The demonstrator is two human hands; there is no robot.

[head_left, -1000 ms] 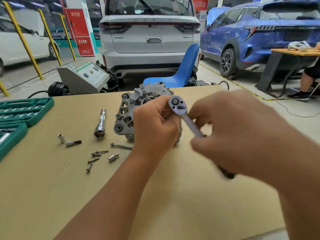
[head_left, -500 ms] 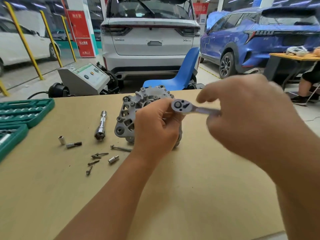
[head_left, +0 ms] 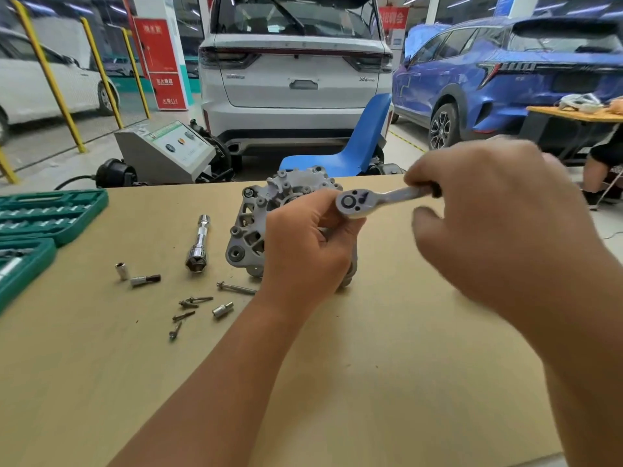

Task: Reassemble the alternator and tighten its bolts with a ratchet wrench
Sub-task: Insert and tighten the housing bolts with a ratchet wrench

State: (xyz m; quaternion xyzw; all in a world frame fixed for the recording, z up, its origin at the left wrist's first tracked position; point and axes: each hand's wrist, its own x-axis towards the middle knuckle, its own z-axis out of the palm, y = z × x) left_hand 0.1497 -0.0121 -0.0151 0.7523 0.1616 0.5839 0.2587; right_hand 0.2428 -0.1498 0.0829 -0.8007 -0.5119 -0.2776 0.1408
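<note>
The alternator (head_left: 258,227) stands on edge near the table's (head_left: 387,382) far edge. The left hand (head_left: 305,251), in front of it, curls round the ratchet wrench (head_left: 374,200) head. The right hand (head_left: 499,224), right of the alternator, grips the handle. Loose bolts (head_left: 188,308) and sockets (head_left: 199,244) lie left of it; bare tabletop spreads in front of it.

We see the left hand (head_left: 305,246) curled under the ratchet (head_left: 377,199) head, in front of the alternator (head_left: 259,227) on the table (head_left: 371,365). The right hand (head_left: 499,227) grips the handle. Loose bolts (head_left: 188,310), sockets (head_left: 222,310) and an extension (head_left: 199,246) lie left.
</note>
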